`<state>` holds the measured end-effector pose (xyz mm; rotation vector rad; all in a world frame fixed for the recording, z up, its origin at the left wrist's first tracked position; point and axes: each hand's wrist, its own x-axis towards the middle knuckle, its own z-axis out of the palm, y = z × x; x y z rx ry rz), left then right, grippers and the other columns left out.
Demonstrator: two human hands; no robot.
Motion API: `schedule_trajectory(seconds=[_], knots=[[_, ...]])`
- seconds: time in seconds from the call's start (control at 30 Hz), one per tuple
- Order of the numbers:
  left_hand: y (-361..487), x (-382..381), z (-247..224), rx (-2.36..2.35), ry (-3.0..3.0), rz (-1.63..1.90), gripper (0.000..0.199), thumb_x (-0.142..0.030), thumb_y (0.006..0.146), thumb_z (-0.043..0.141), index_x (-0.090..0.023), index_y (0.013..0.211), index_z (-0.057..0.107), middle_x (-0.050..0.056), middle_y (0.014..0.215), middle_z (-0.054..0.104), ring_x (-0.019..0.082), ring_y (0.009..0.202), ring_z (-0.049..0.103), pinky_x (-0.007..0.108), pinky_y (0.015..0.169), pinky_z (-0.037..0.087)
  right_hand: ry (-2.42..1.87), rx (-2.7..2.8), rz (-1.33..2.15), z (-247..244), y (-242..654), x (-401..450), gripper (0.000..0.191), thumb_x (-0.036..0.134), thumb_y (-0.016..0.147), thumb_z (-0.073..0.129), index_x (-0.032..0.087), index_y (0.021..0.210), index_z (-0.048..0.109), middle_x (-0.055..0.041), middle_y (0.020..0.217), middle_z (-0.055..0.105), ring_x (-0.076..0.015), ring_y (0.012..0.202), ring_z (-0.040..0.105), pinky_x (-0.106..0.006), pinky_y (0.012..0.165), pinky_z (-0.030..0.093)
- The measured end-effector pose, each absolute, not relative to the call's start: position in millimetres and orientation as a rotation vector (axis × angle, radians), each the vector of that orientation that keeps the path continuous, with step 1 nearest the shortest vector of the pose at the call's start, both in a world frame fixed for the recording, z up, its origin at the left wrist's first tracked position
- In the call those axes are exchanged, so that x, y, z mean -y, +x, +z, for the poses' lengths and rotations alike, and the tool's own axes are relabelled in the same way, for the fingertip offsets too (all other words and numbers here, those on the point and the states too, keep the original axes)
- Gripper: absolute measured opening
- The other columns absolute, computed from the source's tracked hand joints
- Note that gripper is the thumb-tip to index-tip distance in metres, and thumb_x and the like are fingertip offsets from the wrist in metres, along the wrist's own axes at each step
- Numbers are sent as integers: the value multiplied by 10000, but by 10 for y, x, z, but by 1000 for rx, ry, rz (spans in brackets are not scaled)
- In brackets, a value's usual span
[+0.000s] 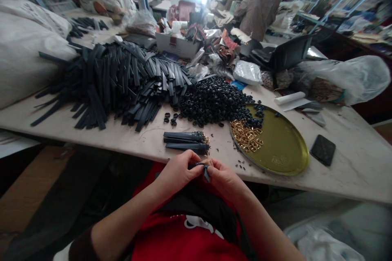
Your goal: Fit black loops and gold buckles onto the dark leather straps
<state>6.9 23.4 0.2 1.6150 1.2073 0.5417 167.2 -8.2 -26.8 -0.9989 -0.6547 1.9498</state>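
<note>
My left hand (180, 170) and my right hand (223, 176) meet at the table's front edge, both pinching a short dark strap (206, 174). A thin gold buckle (208, 162) shows at the fingertips, partly hidden by them. Just beyond lie two stacks of dark straps with gold buckles at their right ends, a rear stack (182, 136) and a front stack (185, 147). Gold buckles (246, 135) are heaped on the left of a round gold-coloured tray (278, 142). Small black loops (211, 100) form a large pile behind the stacks.
Loose dark straps (113, 77) make a big heap at the left, beside a white sack (27, 49). A black phone (323, 149) lies right of the tray. Plastic bags, scraps and a cardboard box (176, 45) crowd the back. Other people work beyond the table.
</note>
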Motion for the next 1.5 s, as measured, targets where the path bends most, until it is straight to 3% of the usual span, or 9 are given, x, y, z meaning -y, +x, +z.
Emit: schedule_trajectory(seconds=[0.23, 0.37, 0.47, 0.67, 0.87, 1.13, 1.33, 1.5], knots=[[13, -65, 82, -942, 1212, 566, 291, -366, 738, 604, -124, 890, 548, 60, 823, 658, 137, 688, 589, 249, 608, 453, -1222, 846, 1525, -174, 1579, 145, 291, 407, 704, 630, 202, 690, 424, 57, 554, 476, -90, 494, 442, -222, 498, 366], [-16, -42, 83, -972, 1184, 558, 274, -332, 741, 603, -131, 917, 546, 38, 821, 644, 111, 649, 572, 234, 589, 449, -1393, 1098, 1135, -178, 1592, 169, 214, 337, 742, 586, 222, 822, 423, 68, 615, 458, -93, 514, 437, -217, 497, 363], [-6, -38, 42, -971, 1151, 518, 255, -312, 738, 597, -129, 911, 558, 29, 787, 643, 108, 621, 572, 238, 582, 462, -1405, 1360, 1141, -176, 1646, 205, 169, 317, 779, 523, 219, 908, 475, 50, 647, 478, -98, 532, 442, -219, 498, 356], [53, 0, -75, -988, 1085, 414, 203, -246, 707, 611, -132, 872, 583, 7, 698, 648, 121, 625, 604, 243, 601, 479, -1476, 1532, 1122, -252, 1735, 300, 69, 269, 751, 540, 220, 797, 520, 48, 584, 483, -102, 492, 426, -216, 463, 329], [37, -61, -124, -912, 1141, 392, 293, -189, 752, 522, -134, 1035, 572, 62, 904, 665, 139, 743, 632, 284, 704, 485, -1589, 1743, 838, -324, 1739, 286, 68, 278, 766, 534, 229, 812, 540, 7, 646, 568, -139, 550, 501, -255, 531, 365], [61, -141, -241, -868, 999, 344, 330, -229, 737, 572, -118, 1047, 545, 68, 876, 661, 138, 739, 625, 284, 705, 478, -1484, 1720, 1141, -325, 1815, 262, 98, 297, 825, 483, 223, 881, 514, 0, 734, 586, -134, 624, 539, -241, 559, 410], [-18, -263, -133, -920, 1137, 73, 231, -340, 782, 496, -129, 741, 579, 41, 722, 668, 121, 599, 610, 230, 560, 454, -1476, 1724, 1007, -401, 1811, 227, 78, 261, 838, 468, 215, 886, 509, -7, 751, 581, -140, 654, 543, -248, 582, 412], [60, -317, -183, -978, 1276, 65, 224, -315, 791, 451, -141, 695, 554, 7, 646, 631, 108, 526, 576, 215, 501, 434, -1397, 1853, 871, -427, 1797, 194, 62, 216, 827, 475, 213, 884, 501, -17, 756, 594, -148, 675, 552, -258, 601, 424]])
